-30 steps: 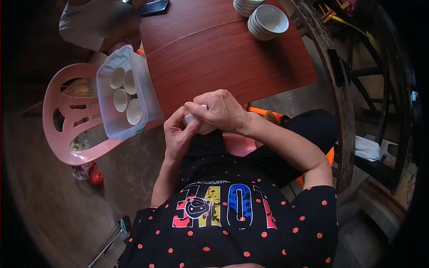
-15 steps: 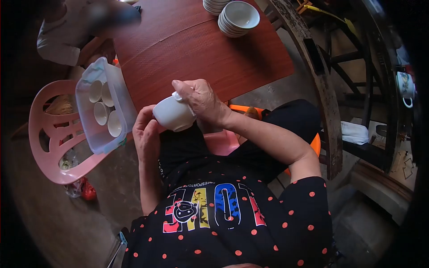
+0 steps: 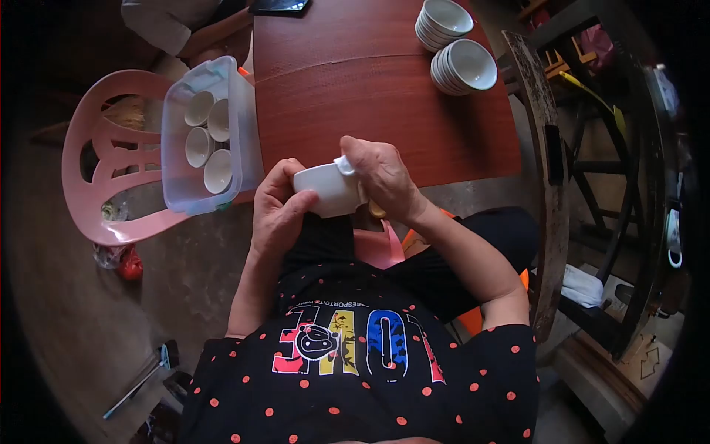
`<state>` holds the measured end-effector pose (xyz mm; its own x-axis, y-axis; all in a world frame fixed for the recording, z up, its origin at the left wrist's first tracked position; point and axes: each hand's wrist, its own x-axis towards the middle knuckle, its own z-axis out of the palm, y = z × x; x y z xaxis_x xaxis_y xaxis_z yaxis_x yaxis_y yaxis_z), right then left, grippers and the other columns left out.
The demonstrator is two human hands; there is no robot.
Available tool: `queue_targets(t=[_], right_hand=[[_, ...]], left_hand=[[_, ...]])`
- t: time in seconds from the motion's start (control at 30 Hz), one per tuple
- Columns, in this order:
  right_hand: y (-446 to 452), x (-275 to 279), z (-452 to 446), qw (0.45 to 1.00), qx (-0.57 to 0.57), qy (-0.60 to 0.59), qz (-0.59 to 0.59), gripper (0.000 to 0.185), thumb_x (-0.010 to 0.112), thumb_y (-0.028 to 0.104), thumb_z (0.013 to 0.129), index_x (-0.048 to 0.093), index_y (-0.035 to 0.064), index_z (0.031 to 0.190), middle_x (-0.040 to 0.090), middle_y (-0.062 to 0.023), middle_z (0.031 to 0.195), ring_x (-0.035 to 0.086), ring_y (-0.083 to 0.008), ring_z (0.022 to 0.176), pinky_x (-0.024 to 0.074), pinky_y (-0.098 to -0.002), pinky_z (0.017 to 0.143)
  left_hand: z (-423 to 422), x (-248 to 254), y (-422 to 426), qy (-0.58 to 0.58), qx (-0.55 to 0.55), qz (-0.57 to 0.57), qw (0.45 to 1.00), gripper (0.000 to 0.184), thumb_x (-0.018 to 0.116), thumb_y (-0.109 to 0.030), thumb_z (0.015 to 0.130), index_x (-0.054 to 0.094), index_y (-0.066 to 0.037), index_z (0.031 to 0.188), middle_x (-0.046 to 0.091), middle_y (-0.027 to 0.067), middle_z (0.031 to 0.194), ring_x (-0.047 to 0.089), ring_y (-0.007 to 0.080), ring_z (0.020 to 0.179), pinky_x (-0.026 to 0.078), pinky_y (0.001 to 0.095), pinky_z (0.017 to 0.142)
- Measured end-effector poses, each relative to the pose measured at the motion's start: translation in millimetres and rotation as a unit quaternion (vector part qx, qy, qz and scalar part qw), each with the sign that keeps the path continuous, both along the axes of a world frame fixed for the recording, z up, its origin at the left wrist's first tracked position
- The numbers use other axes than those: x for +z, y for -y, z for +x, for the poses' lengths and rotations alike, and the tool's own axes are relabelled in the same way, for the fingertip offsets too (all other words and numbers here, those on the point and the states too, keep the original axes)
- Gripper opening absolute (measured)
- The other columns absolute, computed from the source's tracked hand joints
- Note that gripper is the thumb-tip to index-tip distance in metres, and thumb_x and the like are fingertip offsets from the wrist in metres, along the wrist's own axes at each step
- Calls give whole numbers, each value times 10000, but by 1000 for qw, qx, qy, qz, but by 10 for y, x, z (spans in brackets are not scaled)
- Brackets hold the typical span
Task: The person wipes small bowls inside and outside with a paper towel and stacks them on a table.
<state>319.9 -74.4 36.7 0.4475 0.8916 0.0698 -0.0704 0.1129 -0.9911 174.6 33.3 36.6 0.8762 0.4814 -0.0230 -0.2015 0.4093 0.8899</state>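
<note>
A white bowl (image 3: 327, 191) is held on its side above my lap, in front of the table's near edge. My left hand (image 3: 279, 206) grips it from the left, thumb on the outer wall and fingers around the edge. On the opposite side, my right hand (image 3: 386, 177) is closed over a white wad, cloth or tissue (image 3: 345, 165), pressed against the bowl's rim. Part of the wad is hidden under the fingers. The inside of the bowl faces away from me.
Two stacks of white bowls (image 3: 473, 65) stand at the far right of the brown table (image 3: 355, 96). On a pink chair (image 3: 87, 148) to the left, a clear plastic bin (image 3: 248, 159) holds several white cups or bowls. A phone (image 3: 279, 6) lies at the back; a person sits beyond the bin.
My view has shifted, so the table and bin appear farther right and higher. The bowl has tilted a little, and both hands stay on it, the white wad still at its rim.
</note>
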Motion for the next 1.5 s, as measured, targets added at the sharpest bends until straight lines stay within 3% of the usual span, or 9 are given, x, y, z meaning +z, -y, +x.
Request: queue_targets(t=[0.2, 0.33, 0.47, 0.57, 0.9, 1.13, 1.23, 1.33, 1.5], right_hand=[[18, 14, -9, 992, -7, -127, -19, 400, 432, 353, 971, 556, 48, 745, 508, 34, 680, 438, -29, 640, 366, -216, 571], [21, 60, 32, 996, -36, -57, -60, 434, 446, 314, 969, 502, 31, 644, 452, 16, 582, 401, -45, 580, 352, -250, 505], [15, 124, -45, 992, -50, 83, -85, 335, 504, 219, 923, 526, 7, 664, 415, -71, 538, 439, -118, 522, 369, -292, 484], [1, 20, 24, 872, -11, 488, 36, 181, 601, 76, 772, 559, 21, 939, 462, -79, 601, 532, -264, 531, 418, -361, 450], [65, 38, -86, 997, -44, -45, -54, 447, 444, 299, 961, 516, -1, 638, 446, -15, 566, 406, -64, 564, 366, -277, 504], [120, 29, -7, 995, -31, 19, -93, 460, 446, 321, 961, 520, 3, 638, 443, 6, 556, 397, -56, 565, 363, -264, 500], [116, 84, -11, 992, -26, 72, -103, 395, 494, 262, 932, 536, -5, 644, 445, -27, 529, 449, -99, 521, 375, -278, 481], [85, 166, -41, 875, -3, 482, 28, 147, 590, 136, 815, 582, 18, 727, 458, -79, 540, 550, -250, 523, 434, -344, 480], [107, -15, -12, 844, 3, 534, 55, 210, 570, 167, 852, 569, 24, 697, 435, -85, 536, 520, -196, 508, 418, -316, 483]], left_hand=[[-35, 47, -109, -7, -50, -51, 997, 196, 656, -103, 805, 523, -42, 935, 549, 7, 934, 529, 92, 892, 431, 246, 795], [-6, 220, -156, -73, -46, 261, 961, 319, 709, -178, 784, 552, -1, 998, 570, 52, 897, 549, 109, 889, 449, 263, 782], [-3, 174, -33, -194, -109, 138, 965, 288, 694, -211, 795, 535, 4, 904, 560, 81, 846, 547, 144, 807, 448, 290, 712], [38, 119, -3, -182, -110, 310, 927, 270, 679, -182, 786, 525, 6, 903, 528, 110, 805, 533, 185, 775, 434, 310, 690], [-51, -51, -56, -41, -55, -91, 993, 187, 673, -145, 824, 523, -46, 877, 553, -4, 836, 529, 57, 796, 453, 222, 723], [-92, 78, -30, -140, -110, 103, 979, 258, 665, -201, 838, 538, -20, 971, 562, 24, 875, 551, 94, 834, 466, 252, 768], [-74, 80, 4, -158, -123, 102, 974, 271, 666, -204, 838, 533, -13, 978, 563, 33, 877, 546, 98, 861, 466, 248, 769], [-52, 76, 29, -158, -145, 166, 963, 258, 673, -182, 818, 541, -3, 947, 551, 55, 842, 547, 139, 857, 456, 273, 746], [-43, -16, 43, -136, -131, 260, 947, 208, 658, -144, 822, 530, -7, 912, 510, 44, 816, 524, 139, 790, 436, 270, 710]])
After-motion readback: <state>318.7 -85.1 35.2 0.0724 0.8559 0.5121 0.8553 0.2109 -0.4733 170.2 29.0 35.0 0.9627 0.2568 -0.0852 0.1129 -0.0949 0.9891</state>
